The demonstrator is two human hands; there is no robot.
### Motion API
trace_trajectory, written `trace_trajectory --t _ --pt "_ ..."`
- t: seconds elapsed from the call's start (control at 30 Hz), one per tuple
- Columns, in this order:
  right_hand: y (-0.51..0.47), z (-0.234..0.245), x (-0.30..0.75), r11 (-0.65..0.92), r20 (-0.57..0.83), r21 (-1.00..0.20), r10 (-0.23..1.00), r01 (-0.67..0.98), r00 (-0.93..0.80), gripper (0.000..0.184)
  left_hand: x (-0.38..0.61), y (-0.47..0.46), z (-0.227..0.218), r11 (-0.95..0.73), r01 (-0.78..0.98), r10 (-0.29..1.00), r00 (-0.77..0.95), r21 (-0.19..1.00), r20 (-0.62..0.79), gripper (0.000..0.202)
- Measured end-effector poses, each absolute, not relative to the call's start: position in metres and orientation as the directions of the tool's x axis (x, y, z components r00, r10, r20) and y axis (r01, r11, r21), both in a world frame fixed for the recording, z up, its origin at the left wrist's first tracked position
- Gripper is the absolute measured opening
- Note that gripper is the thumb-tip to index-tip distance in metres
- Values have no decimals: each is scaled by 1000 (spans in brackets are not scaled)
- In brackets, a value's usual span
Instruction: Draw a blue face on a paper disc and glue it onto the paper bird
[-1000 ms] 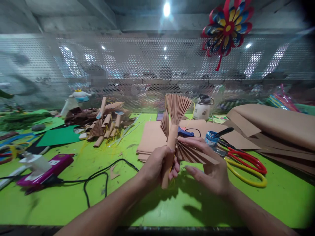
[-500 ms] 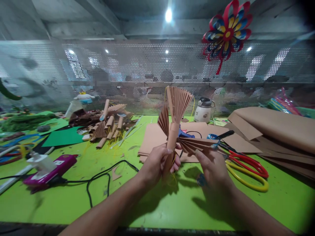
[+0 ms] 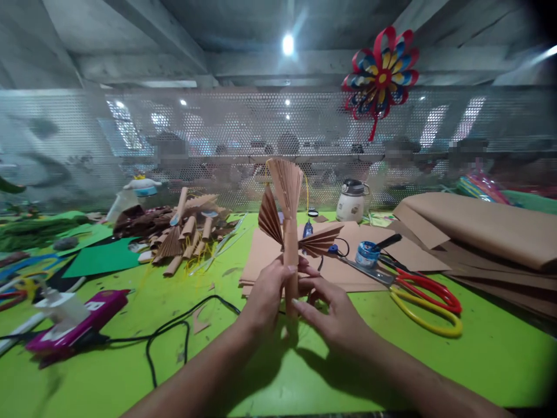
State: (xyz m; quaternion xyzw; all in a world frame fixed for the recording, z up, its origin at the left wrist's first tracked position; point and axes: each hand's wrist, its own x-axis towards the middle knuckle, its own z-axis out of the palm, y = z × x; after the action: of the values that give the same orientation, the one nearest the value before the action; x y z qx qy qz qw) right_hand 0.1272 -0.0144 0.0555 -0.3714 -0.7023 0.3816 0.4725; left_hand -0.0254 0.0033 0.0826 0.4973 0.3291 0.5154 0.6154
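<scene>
Upright in front of me is a brown paper figure (image 3: 291, 244), made of a rolled tube with one pleated fan rising from its top and a smaller fan on each side. My left hand (image 3: 267, 293) is closed round the tube below the side fans, thumb against its front. From the other side, my right hand (image 3: 333, 310) grips the tube's lower part between thumb and fingers. A thin yellow cord (image 3: 307, 188) loops beside the top fan. Behind the figure, a blue glue gun (image 3: 308, 228) is partly hidden by it.
Brown paper sheets (image 3: 261, 255) lie behind my hands. Scissors (image 3: 429, 296) and a blue jar (image 3: 368, 254) are to the right, near a large paper roll (image 3: 478, 226). Leftward are rolled paper pieces (image 3: 189, 229), a purple power strip (image 3: 80, 325) and black cable (image 3: 169, 325).
My right hand has left the right fan and moved left onto the tube's lower part. The figure now stands straighter and the right fan points up more. The view has shifted slightly.
</scene>
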Motion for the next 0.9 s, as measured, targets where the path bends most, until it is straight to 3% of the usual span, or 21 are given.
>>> trace_trajectory --t 0.13,0.23,0.4,0.47,0.53,0.63,0.77,0.9 --pt "-11 53 121 359 329 -932 897 55 -296 15 -20 0 78 -51 -232 946 301 971 121 31" --pt "-10 52 119 288 292 -956 915 -57 -279 26 -17 -1 77 -125 -129 932 324 984 161 34" --pt "-10 51 126 330 334 -942 914 -57 -231 39 -36 10 91 -406 125 891 277 905 361 29" --pt "-11 49 130 306 300 -952 929 -5 -218 41 -51 18 99 -554 279 831 130 784 541 21" --pt "-12 48 133 264 253 -964 940 22 -227 43 -64 25 107 -671 438 667 5 598 745 21" --pt "-14 46 135 236 218 -971 944 46 -246 45 -72 27 115 -750 589 418 69 301 906 28" --pt "-17 46 134 262 234 -962 938 80 -254 41 -66 24 119 -753 658 294 313 17 903 43" --pt "-20 45 134 272 234 -955 935 115 -266 36 -65 22 118 -713 694 300 433 -101 850 37"
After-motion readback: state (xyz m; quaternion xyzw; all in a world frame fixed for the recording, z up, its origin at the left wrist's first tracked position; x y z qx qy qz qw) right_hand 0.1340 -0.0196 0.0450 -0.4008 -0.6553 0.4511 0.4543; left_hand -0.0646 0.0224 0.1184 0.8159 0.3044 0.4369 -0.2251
